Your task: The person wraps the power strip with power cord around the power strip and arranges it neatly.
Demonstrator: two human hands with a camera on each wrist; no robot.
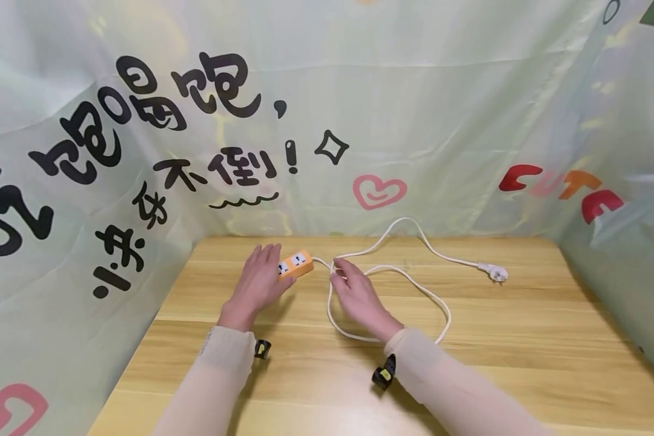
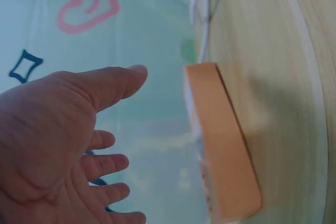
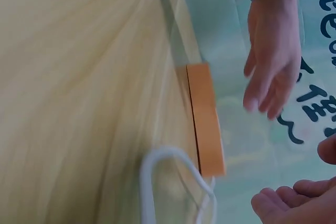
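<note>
An orange power strip (image 1: 303, 264) with white socket faces lies on the table, its left part hidden by my left hand (image 1: 259, 280). That hand hovers over the strip with fingers extended; in the left wrist view a gap separates thumb and fingers from the strip's orange side (image 2: 223, 140). From the strip's right end runs a white power cord (image 1: 444, 309), looped loosely on the wood. My right hand (image 1: 360, 298) is above the loop's left part, thumb apart from the fingers. The right wrist view shows nothing between its fingertips (image 3: 273, 205).
The cord ends in a white plug (image 1: 498, 274) toward the right of the wooden table (image 1: 523, 363). Pale fabric (image 1: 441, 121) printed with black writing and a pink heart (image 1: 379, 192) encloses the back and sides. Each wrist wears a black strap device (image 1: 384, 373).
</note>
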